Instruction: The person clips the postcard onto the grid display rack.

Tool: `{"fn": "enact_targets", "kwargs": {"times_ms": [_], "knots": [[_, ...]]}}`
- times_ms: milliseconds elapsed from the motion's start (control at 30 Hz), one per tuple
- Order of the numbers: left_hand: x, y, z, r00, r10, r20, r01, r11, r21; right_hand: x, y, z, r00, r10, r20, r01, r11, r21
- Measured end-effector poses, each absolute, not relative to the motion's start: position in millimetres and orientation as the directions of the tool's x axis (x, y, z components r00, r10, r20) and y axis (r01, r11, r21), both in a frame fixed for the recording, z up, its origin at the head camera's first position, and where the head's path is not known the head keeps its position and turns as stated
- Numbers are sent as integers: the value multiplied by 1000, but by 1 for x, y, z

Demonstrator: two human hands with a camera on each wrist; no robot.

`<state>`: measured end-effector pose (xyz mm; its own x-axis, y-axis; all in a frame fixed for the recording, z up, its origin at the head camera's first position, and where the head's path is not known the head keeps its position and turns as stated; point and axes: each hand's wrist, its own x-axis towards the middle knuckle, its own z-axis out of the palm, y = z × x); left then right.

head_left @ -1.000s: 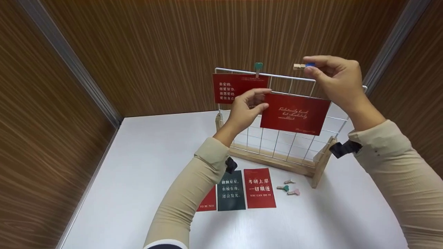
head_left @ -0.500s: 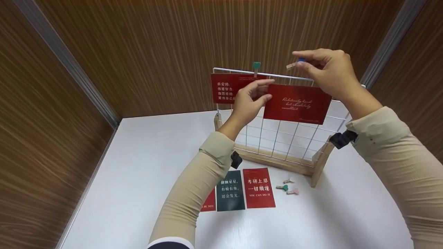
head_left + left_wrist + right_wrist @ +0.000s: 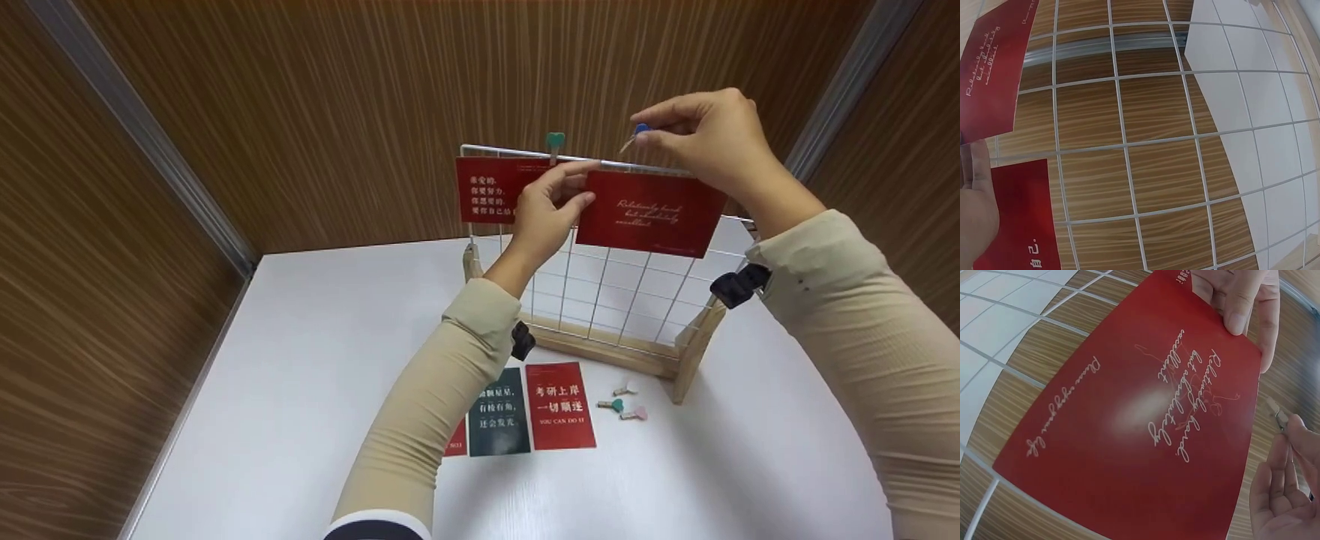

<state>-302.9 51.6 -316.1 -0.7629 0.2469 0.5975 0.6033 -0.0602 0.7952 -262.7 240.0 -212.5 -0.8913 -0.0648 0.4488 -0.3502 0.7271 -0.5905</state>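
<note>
- The left hand (image 3: 550, 214), in front of the wire rack (image 3: 598, 298), pinches the left end of a red card (image 3: 646, 217) between thumb and fingers, the gap closed down to the card's thickness.
- The right hand (image 3: 721, 146), above the rack's right half, pinches a small clothespin (image 3: 641, 129) between thumb and fingertips; in the right wrist view its other fingers curl loosely round nothing.
- The relation that matters: the card stands upright before the rack, long axis roughly along the top wire, its upper edge close to that wire. The clothespin is just above the rack's top, apart from the card, wooden tip slanting down towards the wire. The right hand is the one nearer that spot; whether the card touches the wires, I cannot tell.
- The card looks thin and glossy, a pale glare over its white script; the clothespin has a pale wooden body, metal spring and blue head.
- Left on the rack, a second red card (image 3: 491, 191) hangs under a green heart clip (image 3: 555, 140).
- The rack is white wire squares in a wooden base (image 3: 600, 347).
- On the table before the rack lie a dark green card (image 3: 499, 420), a lettered red card (image 3: 561, 409), part of another red one, and three small clips (image 3: 634, 413).
</note>
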Motion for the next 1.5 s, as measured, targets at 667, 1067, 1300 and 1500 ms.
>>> {"fn": "enact_targets", "kwargs": {"times_ms": [667,1067,1300,1500], "knots": [[-298,66,-313,-799,80,596,602,98,793,-263,236,-211,-938,-18,347,-258,705,-661],[-295,73,-314,-803,38,595,594,124,795,-263,231,-208,-939,-22,344,-237,767,-596],[-295,73,-314,-800,33,599,598,129,791,-264,228,-207,-944,-30,327,-219,800,-558],[-295,75,-316,-774,30,632,629,150,763,-266,228,-209,-952,-40,303,-202,827,-524]]}}
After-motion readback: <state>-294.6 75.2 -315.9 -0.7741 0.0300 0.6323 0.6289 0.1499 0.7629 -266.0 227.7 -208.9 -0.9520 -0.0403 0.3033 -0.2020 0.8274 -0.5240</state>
